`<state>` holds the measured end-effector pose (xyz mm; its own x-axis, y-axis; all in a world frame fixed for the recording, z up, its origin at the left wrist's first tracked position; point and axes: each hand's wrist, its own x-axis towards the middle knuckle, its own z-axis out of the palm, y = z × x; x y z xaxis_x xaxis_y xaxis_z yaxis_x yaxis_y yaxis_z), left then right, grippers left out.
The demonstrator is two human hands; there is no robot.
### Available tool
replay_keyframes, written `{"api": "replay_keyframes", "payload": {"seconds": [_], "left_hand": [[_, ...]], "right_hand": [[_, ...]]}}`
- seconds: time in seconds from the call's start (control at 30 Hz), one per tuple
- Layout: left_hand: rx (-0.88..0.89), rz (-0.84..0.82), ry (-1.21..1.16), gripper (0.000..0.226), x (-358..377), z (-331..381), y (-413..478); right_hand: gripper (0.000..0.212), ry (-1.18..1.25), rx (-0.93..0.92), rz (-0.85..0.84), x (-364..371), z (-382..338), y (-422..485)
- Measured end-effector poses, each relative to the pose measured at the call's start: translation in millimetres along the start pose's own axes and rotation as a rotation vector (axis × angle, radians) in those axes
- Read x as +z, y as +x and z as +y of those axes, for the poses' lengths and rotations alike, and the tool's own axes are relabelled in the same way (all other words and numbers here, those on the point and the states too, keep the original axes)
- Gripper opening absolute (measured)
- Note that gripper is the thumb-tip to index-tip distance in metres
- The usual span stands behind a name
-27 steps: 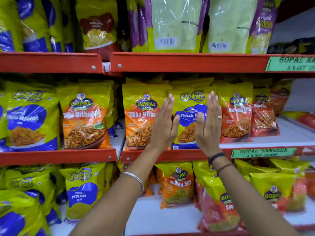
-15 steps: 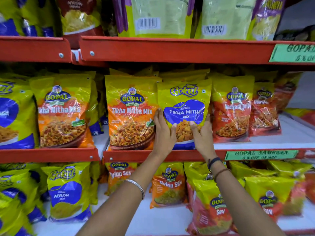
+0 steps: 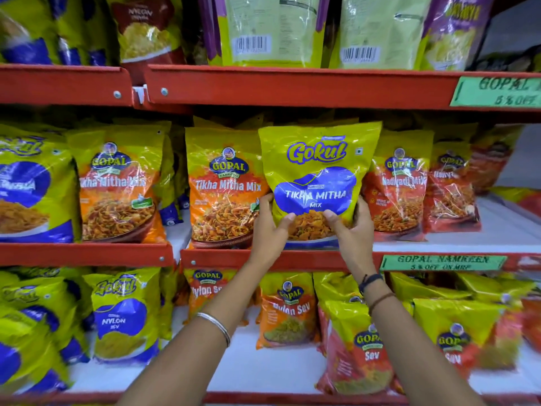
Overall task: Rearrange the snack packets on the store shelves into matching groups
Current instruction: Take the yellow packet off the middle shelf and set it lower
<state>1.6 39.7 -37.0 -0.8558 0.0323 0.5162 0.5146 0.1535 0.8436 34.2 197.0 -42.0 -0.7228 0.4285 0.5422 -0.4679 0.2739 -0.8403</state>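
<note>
On the red middle shelf (image 3: pixel 281 260), both hands, left hand (image 3: pixel 270 227) and right hand (image 3: pixel 351 227), clamp the Gokul packet (image 3: pixel 317 177) just right of the Gopal Tikha Mitha packet (image 3: pixel 224 189); pulling may topple neighbours.

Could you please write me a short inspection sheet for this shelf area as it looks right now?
Surface: white middle shelf with red front lip, bare at its right end.
Job's things: Gokul Tikha Mitha Mix packet, upright, between the Gopal Tikha Mitha Mix packet and the Gopal Nadiyadi Mix packet; more blue Gokul packets stand far left.
Clutter: top-shelf packets turned barcode-side out.
Hands: left hand and right hand both grip the Gokul packet's lower sides.
Cables: nothing seen.
Surroundings: green offer label on the shelf lip; Nylon Sev packets on the shelf below.
</note>
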Motion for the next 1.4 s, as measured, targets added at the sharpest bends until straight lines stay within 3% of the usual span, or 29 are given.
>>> {"api": "replay_keyframes", "payload": {"seconds": [0.17, 0.33, 0.53, 0.7, 0.83, 1.2, 1.4], "left_hand": [[0.125, 0.05, -0.13, 0.038, -27.7, 18.8, -33.5], [0.078, 0.06, -0.135, 0.047, -71.4, 4.4, -75.3], [-0.1, -0.04, 0.011, 0.045, -137.3, -69.9, -126.8], [-0.194, -0.097, 0.159, 0.061, -168.1, -123.1, -165.0], [-0.226, -0.153, 0.201, 0.056, -180.5, -161.6, -182.6], [-0.525, -0.334, 0.323, 0.053, -175.2, -253.2, -150.3], [-0.501, -0.392, 0.386, 0.064, -171.8, -260.7, -134.0]], "right_hand": [[0.065, 0.159, -0.087, 0.025, 3.5, -31.0, -34.4], [0.063, 0.189, -0.042, 0.008, 23.2, -43.8, -88.7], [0.075, 0.058, 0.194, -0.101, 63.3, 2.5, -154.3], [0.079, 0.009, 0.362, -0.154, 89.3, 43.8, -205.0], [0.065, -0.057, 0.465, -0.214, 106.6, 74.9, -233.7], [0.052, -0.171, 0.629, -0.291, 150.6, 152.1, -219.3], [0.064, -0.253, 0.687, -0.295, 157.3, 157.1, -211.5]]}}
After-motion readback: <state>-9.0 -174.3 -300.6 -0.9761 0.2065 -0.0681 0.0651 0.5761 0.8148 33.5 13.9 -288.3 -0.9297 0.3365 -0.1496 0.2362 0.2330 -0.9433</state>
